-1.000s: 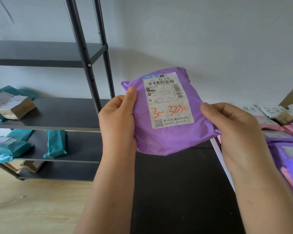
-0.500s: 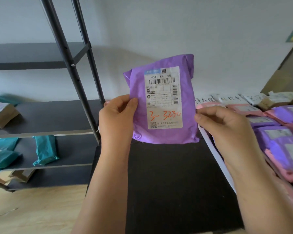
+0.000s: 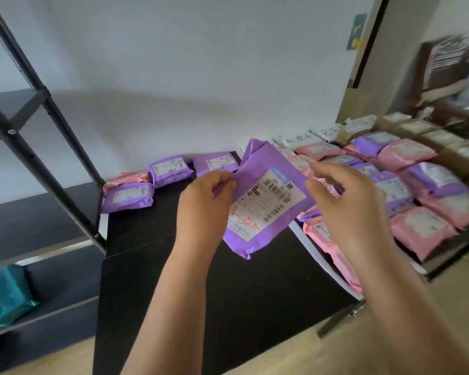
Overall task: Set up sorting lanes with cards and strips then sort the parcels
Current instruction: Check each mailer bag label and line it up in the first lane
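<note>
Far left: rack (image 3: 41, 136) with dark shelves; one teal parcel (image 3: 7, 293) on a lower shelf.

Black table (image 3: 228, 307), left lane: four purple parcels (image 3: 127, 196) and a pink one lie against the wall at the far end. The near part of this lane is bare.

Left hand (image 3: 203, 209): fingers curled, thumb and fingers pinched on the left edge of the held parcel (image 3: 266, 201). Grip looks firm.

Held parcel: purple mailer, in the air above the table, tilted, label up, red handwriting "3-3230" on it. It touches nothing but the hands.

Right hand (image 3: 347, 204): fingers bent at the parcel's right edge. Thumb tip seems to touch the edge; whether the fingers are clamped on it or coming loose, cannot tell (motion blur).

White strip (image 3: 309, 244) runs along the table just right of the held parcel and marks the lane border. Right of it: pink and purple parcels (image 3: 417, 196) in packed rows. Handwritten cards (image 3: 298, 139) stand at the far end.

Step, as judged: lanes are laid out; sorting is under way, this parcel's label being read.

Next move calls for: choose the lane from the label, lower the parcel flat, label up, clear of the strip.
</note>
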